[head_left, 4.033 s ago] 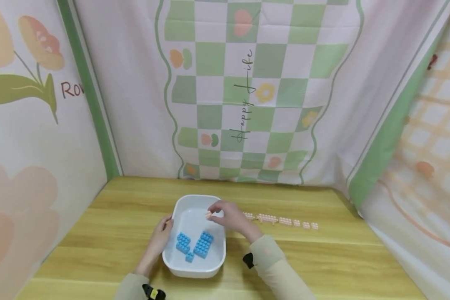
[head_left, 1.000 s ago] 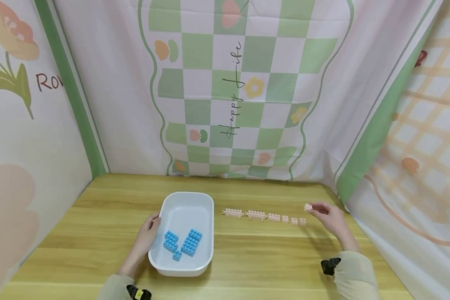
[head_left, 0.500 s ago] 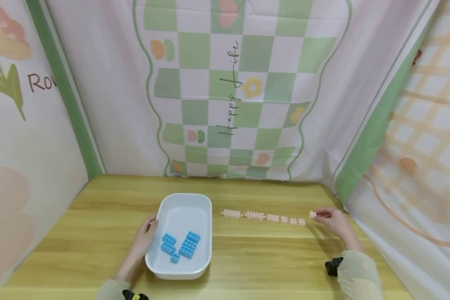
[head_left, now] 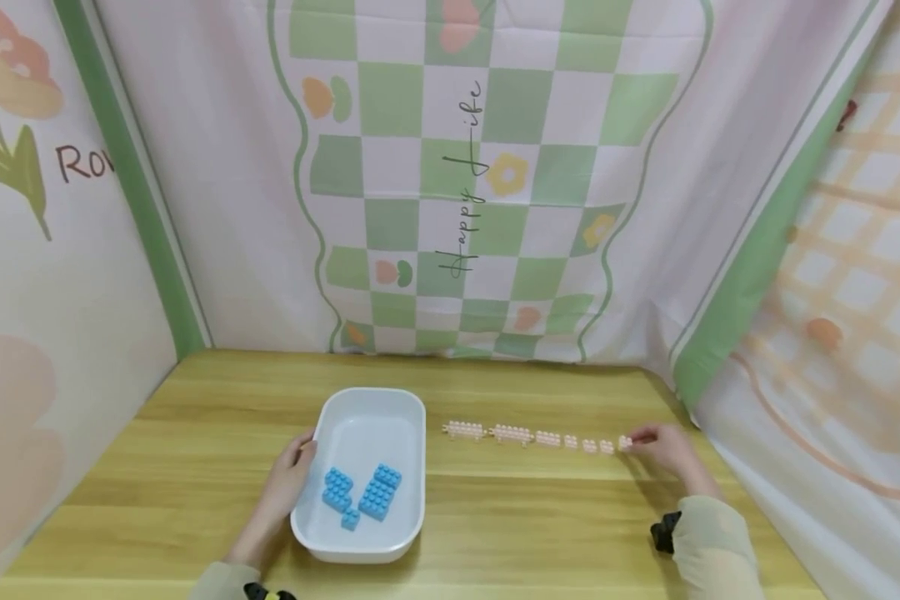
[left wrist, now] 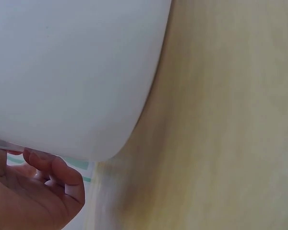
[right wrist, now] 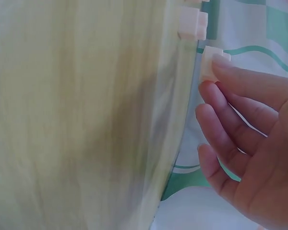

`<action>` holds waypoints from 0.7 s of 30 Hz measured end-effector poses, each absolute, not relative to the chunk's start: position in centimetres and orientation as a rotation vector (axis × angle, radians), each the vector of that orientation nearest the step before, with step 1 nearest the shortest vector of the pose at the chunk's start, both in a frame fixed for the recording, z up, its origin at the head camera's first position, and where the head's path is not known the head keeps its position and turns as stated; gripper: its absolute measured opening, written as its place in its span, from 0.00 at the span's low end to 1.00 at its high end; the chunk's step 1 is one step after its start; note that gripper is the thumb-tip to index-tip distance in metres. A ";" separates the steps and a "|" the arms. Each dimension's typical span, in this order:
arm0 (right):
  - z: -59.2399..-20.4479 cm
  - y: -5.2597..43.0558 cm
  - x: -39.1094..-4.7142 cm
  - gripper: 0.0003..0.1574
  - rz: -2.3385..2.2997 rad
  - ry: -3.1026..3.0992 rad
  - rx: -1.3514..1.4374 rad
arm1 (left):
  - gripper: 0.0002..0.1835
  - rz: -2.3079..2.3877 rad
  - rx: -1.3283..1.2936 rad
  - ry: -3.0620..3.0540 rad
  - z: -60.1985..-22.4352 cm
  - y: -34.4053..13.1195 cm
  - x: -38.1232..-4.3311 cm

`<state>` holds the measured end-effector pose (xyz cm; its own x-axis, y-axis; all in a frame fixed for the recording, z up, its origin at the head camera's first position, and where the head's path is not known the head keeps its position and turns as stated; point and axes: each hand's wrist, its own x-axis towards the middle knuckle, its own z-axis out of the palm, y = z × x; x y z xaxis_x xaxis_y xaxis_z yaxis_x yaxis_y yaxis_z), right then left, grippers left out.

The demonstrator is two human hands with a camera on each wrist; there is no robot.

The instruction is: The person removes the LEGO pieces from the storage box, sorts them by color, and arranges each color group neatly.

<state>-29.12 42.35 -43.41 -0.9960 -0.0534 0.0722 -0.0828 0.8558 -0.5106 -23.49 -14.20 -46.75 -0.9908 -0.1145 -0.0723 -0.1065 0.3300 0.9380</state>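
Note:
In the head view, my right hand (head_left: 673, 452) pinches a small pale pink building brick (head_left: 625, 442) at the right end of a row of pink bricks (head_left: 548, 438). The right wrist view shows this brick (right wrist: 209, 62) between thumb and fingertips, close to a neighbouring brick (right wrist: 189, 23) on the table. My left hand (head_left: 285, 477) holds the left side of a white plastic tub (head_left: 363, 429), thumb at the rim and the other fingers curled below it. Several blue building bricks (head_left: 378, 493) lie inside the tub, towards its near end.
The tub and the pink row stand on a wood-grain table (head_left: 510, 525). Longer pink pieces (head_left: 463, 430) form the row's left end, beside the tub. A patterned curtain (head_left: 465, 208) hangs behind the table's far edge, with more cloth at both sides.
My right hand went from over the tub to the row's right end with the pink brick, then lowered it beside the last brick. My left hand stays on the tub.

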 end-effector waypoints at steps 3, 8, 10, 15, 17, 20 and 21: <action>-43.7 42.5 -29.2 0.19 0.834 -2.985 0.112 | 0.27 -1.808 0.218 -2.552 -46.8 -14.2 -23.5; -44.0 42.6 -29.6 0.16 0.807 -2.990 0.131 | 0.26 -1.805 0.224 -2.548 -46.8 -14.2 -23.6; -44.1 42.7 -29.7 0.15 0.789 -2.995 0.155 | 0.27 -1.801 0.222 -2.549 -46.8 -14.2 -23.6; -44.2 42.7 -29.9 0.16 0.761 -3.026 0.170 | 0.27 -1.801 0.221 -2.551 -46.8 -14.2 -23.5; -44.3 42.8 -29.9 0.16 0.763 -3.038 0.158 | 0.27 -1.802 0.221 -2.546 -46.8 -14.1 -23.4; -44.4 42.8 -29.9 0.16 0.797 -3.040 0.137 | 0.27 -1.806 0.225 -2.542 -46.7 -14.1 -23.4; -44.5 42.9 -29.9 0.16 0.807 -3.039 0.133 | 0.27 -1.805 0.225 -2.544 -46.6 -14.0 -23.4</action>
